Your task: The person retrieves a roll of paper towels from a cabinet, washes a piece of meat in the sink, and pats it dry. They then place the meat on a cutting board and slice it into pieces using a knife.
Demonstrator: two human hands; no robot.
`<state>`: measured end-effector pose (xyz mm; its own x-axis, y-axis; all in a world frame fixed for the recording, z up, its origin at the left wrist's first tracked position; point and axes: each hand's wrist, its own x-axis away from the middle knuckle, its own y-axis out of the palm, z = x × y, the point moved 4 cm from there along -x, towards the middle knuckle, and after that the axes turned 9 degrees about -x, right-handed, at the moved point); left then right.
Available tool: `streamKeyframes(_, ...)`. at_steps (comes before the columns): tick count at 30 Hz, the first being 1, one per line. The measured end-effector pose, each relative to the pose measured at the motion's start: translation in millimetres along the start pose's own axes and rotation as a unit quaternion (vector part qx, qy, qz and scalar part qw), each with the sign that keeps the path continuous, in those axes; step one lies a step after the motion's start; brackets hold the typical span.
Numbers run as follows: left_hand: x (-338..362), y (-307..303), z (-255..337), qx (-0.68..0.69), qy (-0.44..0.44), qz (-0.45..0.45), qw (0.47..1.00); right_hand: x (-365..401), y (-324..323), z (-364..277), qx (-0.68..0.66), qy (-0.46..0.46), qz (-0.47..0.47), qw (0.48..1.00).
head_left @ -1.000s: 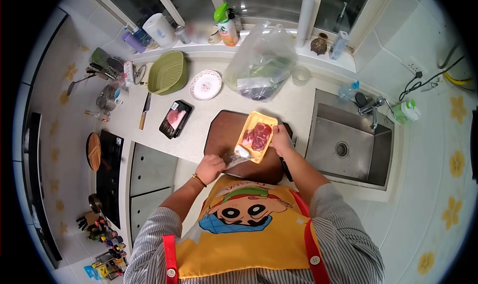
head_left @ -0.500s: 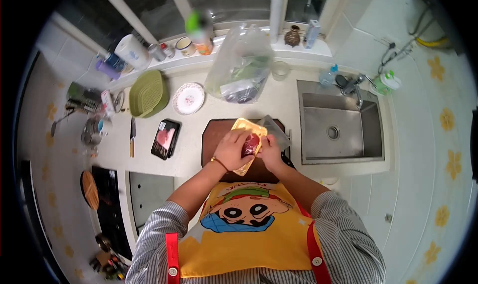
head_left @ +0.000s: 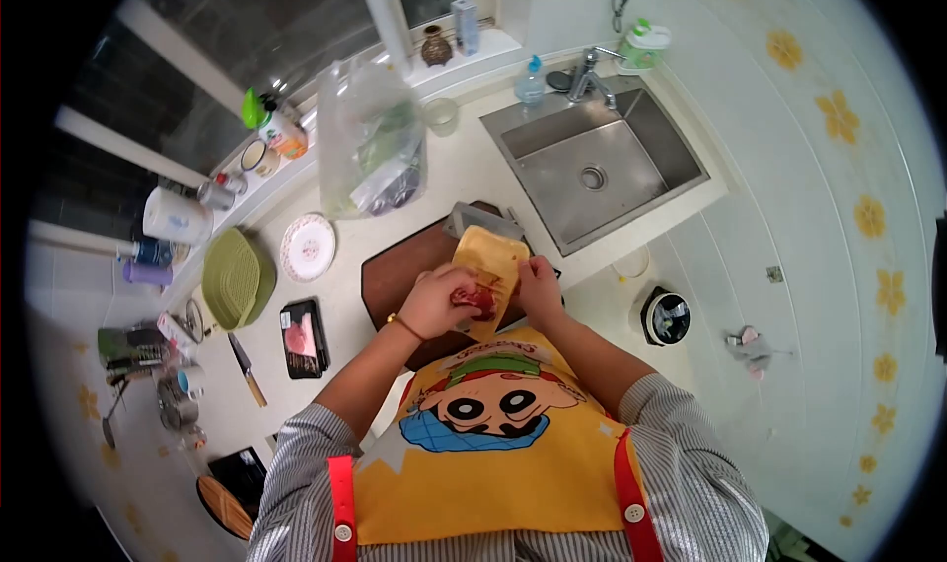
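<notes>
A yellow foam tray [head_left: 490, 256] is tilted over the dark brown cutting board [head_left: 390, 276]. My left hand [head_left: 434, 301] grips a piece of red raw meat [head_left: 475, 299] at the tray's lower end. My right hand [head_left: 540, 288] holds the tray's right edge. A loose piece of clear plastic film [head_left: 480, 221] lies at the tray's far end.
A steel sink [head_left: 592, 168] lies right of the board. Left of it are a black tray of meat [head_left: 302, 337], a knife [head_left: 247, 368], a green colander [head_left: 235, 278] and a floral plate [head_left: 307, 247]. A clear bag [head_left: 370, 148] stands behind. A bin [head_left: 666, 316] sits on the floor.
The view has swung to the right. My left hand has moved from peeling the film onto the meat and grips it; the tray has tipped up toward me.
</notes>
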<state>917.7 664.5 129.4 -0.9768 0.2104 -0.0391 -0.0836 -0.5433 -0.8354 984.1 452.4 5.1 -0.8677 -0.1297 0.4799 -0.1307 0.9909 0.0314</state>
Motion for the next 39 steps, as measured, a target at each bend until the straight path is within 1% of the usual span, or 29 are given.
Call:
streamKeyframes(1, -0.4, 0.9, 1.4, 0.022, -0.006, -0.026, 0.999, 1.7, -9.9, -13.8, -0.006, -0.003, 0.008, 1.000)
streamKeyframes(3, -3.8, 6.6, 15.0, 0.044, -0.006, -0.059, 0.997, 1.3, -32.2, -25.0, -0.187, 0.031, 0.002, 0.982)
streamKeyframes(5, -10.5, 2.7, 32.2, 0.160, -0.026, 0.049, 0.986, -2.1, -59.5, -31.7, -0.193, 0.029, -0.003, 0.981)
streamKeyframes(7, -23.4, 16.6, 37.6, 0.130, -0.016, 0.033, 0.991, -6.0, -88.3, -40.1, -0.206, 0.042, 0.002, 0.978)
streamKeyframes(9, -42.1, 37.3, 43.7, 0.345, -0.122, 0.060, 0.929, -15.0, -123.9, -43.4, -0.221, 0.035, 0.015, 0.975)
streamKeyframes(10, -58.0, 41.4, 53.3, 0.428, -0.109, 0.052, 0.896, -18.8, -145.3, -43.5, -0.230, 0.031, 0.026, 0.972)
streamKeyframes(13, -104.6, 70.5, 55.0, 0.466, -0.134, 0.116, 0.867, -39.9, -219.7, -36.3, -0.251, 0.039, 0.031, 0.967)
streamKeyframes(14, -123.9, 73.0, 74.5, 0.515, -0.152, 0.124, 0.834, -47.5, -249.6, -33.3, -0.257, 0.036, 0.048, 0.965)
streamKeyframes(15, -143.0, 76.5, 95.7, 0.562, -0.172, 0.129, 0.798, -57.7, -274.9, -30.8, -0.274, 0.041, 0.034, 0.960)
streamKeyframes(16, -159.5, 78.1, 115.7, 0.561, -0.198, 0.155, 0.788, -67.2, -295.8, -29.3, -0.292, 0.050, 0.012, 0.955)
streamKeyframes(17, -165.0, 91.6, 101.3, 0.555, -0.253, 0.191, 0.769, -72.6, -310.1, -27.1, -0.300, 0.061, 0.012, 0.952)
streamKeyframes(19, -167.9, 109.1, 77.5, 0.535, -0.291, 0.241, 0.756, -97.1, -330.2, -35.7, -0.285, 0.058, 0.068, 0.954)
streamKeyframes(20, -163.3, 113.7, 65.4, 0.524, -0.299, 0.257, 0.755, -108.3, -343.7, -32.7, -0.302, 0.066, 0.060, 0.949)
streamKeyframes(22, -140.3, 134.8, 37.6, 0.512, -0.418, 0.278, 0.697, -136.5, -376.9, -6.3, -0.355, 0.057, 0.086, 0.929)
streamKeyframes(23, -126.3, 146.8, 24.0, 0.503, -0.424, 0.294, 0.693, -142.0, -398.8, -5.3, -0.374, 0.060, 0.087, 0.921)
streamKeyframes(25, -77.2, 175.1, 3.6, 0.508, -0.503, 0.294, 0.634, -134.1, -444.8, -17.3, -0.409, 0.051, 0.085, 0.907)
streamKeyframes(26, -56.6, 179.8, 4.2, 0.504, -0.509, 0.301, 0.630, -127.7, -472.3, -21.7, -0.379, 0.053, 0.069, 0.921)
streamKeyframes(28, -25.6, 208.3, 12.8, 0.592, -0.507, 0.275, 0.563, -111.4, -533.5, -6.4, -0.382, 0.049, 0.155, 0.910)
streamKeyframes(29, -3.1, 218.5, 1.0, 0.580, -0.510, 0.245, 0.586, -103.1, -563.9, 10.6, -0.374, 0.048, 0.176, 0.909)
streamKeyframes(30, 4.8, 222.0, 1.3, 0.595, -0.505, 0.242, 0.576, -89.7, -603.0, 35.5, -0.341, 0.050, 0.254, 0.904)
streamKeyframes(31, 8.3, 221.2, 2.2, 0.597, -0.488, 0.235, 0.592, -72.6, -642.5, 59.7, -0.306, 0.052, 0.329, 0.892)
streamKeyframes(32, 10.7, 219.1, 2.4, 0.600, -0.497, 0.253, 0.574, -57.6, -675.0, 81.2, -0.298, 0.050, 0.348, 0.887)
streamKeyframes(33, 17.9, 220.0, -8.3, 0.607, -0.499, 0.265, 0.559, -42.0, -703.7, 102.7, -0.284, 0.041, 0.403, 0.869)
streamKeyframes(34, 21.2, 214.8, -11.2, 0.602, -0.494, 0.277, 0.562, -30.5, -727.5, 120.7, -0.271, 0.033, 0.452, 0.849)
streamKeyframes(35, 18.7, 208.9, -8.7, 0.590, -0.502, 0.282, 0.566, -24.9, -748.9, 136.8, -0.271, 0.032, 0.455, 0.848)
streamKeyframes(36, 21.3, 204.3, -9.2, 0.575, -0.509, 0.280, 0.577, -17.6, -769.6, 154.5, -0.249, 0.074, 0.481, 0.838)
streamKeyframes(37, 25.3, 198.2, -11.4, 0.557, -0.516, 0.278, 0.588, -13.4, -780.4, 166.4, -0.226, 0.117, 0.504, 0.825)
streamKeyframes(38, 25.1, 193.3, -11.9, 0.553, -0.519, 0.278, 0.590, -13.4, -784.7, 172.9, -0.227, 0.135, 0.510, 0.818)
streamKeyframes(39, 29.0, 189.5, -12.1, 0.526, -0.551, 0.285, 0.582, -17.3, -789.1, 179.2, -0.228, 0.141, 0.509, 0.818)
